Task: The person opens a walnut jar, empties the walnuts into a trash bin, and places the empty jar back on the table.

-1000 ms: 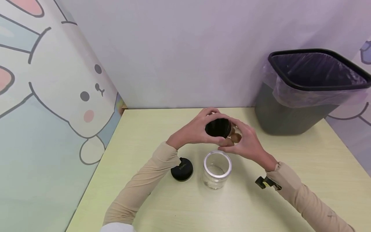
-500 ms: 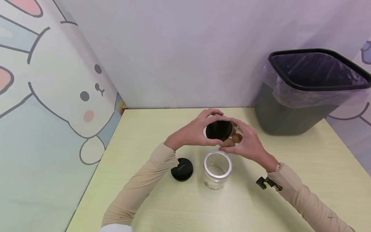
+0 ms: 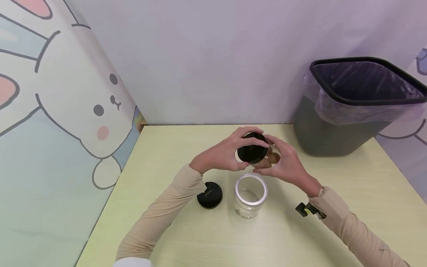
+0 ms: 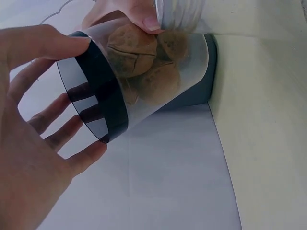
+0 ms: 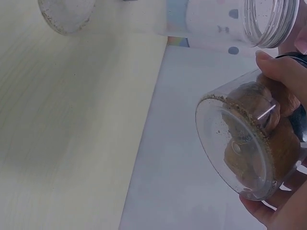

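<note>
A clear jar (image 5: 240, 143) holding several walnuts (image 4: 132, 50) is tilted in the air above the table, its black lid (image 3: 252, 154) toward my left. Fingers and thumb of my left hand (image 3: 223, 152) grip the lid round its rim. My right hand (image 3: 289, 168) holds the jar's body from the other side, its thumb near the lid in the right wrist view. Brown crumbs cling inside the jar's base. Just below the hands, a second clear jar (image 3: 250, 210) stands upright and uncovered, with a few crumbs at its bottom. Beside it lies another black lid (image 3: 210, 196).
A grey bin (image 3: 328, 129) with a purple-tinted liner stands at the table's back right. The pale wood table (image 3: 186, 237) meets a plain light wall behind. A rabbit-print wall covering (image 3: 83, 92) runs along the left.
My left hand's fingers have shifted across the lid, and its thumb has slid lower left. The right hand and jar have moved only very slightly; the standing jar and loose lid stay put.
</note>
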The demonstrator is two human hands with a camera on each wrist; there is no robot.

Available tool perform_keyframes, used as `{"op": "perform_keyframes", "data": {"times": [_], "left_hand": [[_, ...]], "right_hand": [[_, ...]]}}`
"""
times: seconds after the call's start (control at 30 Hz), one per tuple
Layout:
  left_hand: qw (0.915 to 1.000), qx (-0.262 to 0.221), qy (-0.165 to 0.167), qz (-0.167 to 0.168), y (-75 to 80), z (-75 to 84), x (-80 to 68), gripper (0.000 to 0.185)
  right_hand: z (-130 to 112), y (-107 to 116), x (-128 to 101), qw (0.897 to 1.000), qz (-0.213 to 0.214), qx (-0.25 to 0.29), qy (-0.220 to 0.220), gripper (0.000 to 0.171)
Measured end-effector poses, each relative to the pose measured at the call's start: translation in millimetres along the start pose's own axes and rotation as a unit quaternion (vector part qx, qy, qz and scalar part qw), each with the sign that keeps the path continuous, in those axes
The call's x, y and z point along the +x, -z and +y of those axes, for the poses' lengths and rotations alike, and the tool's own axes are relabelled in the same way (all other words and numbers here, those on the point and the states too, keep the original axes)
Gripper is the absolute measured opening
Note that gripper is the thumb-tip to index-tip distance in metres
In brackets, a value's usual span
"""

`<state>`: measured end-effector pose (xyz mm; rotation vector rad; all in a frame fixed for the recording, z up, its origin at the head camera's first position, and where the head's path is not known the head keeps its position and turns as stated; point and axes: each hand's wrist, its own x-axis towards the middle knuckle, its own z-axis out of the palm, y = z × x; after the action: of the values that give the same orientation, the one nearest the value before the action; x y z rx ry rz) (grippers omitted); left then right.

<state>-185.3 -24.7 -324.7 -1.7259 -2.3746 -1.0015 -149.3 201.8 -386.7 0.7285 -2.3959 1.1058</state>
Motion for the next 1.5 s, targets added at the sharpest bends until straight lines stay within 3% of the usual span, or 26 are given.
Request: {"op": "perform_keyframes", "data": {"times": [0.23,0.73,1.07,1.27,1.4,1.5], "left_hand": [[0.9999,0.007,0.015,-0.002,-1.5,-1.0,0.5,0.056],[0.9899,0.005,0.142,-0.002,-7.1,0.9,-1.6,0.06],[0.9823,0.008,0.187,0.004,-7.5,2.2,-1.3,0.063],[0.9832,0.01,0.182,0.013,-5.8,5.0,-2.9,0.067],[0.9883,-0.004,0.152,0.016,-5.2,4.4,-4.4,0.068],[0.9936,-0.005,0.111,0.017,-5.0,3.6,-4.8,0.068]], "right_hand": [[1.1,0.6,-1.0,1.0,-0.006,-0.004,0.003,0.097],[8.6,0.2,-5.1,1.0,-0.013,-0.011,0.012,0.099],[8.2,-0.3,-4.5,1.0,-0.014,-0.013,0.018,0.099],[7.1,1.7,-3.5,1.0,-0.012,-0.01,0.017,0.099],[5.9,4.4,-2.4,1.0,-0.01,-0.009,0.019,0.1],[5.4,6.3,-2.5,1.0,-0.009,-0.013,0.023,0.1]]}}
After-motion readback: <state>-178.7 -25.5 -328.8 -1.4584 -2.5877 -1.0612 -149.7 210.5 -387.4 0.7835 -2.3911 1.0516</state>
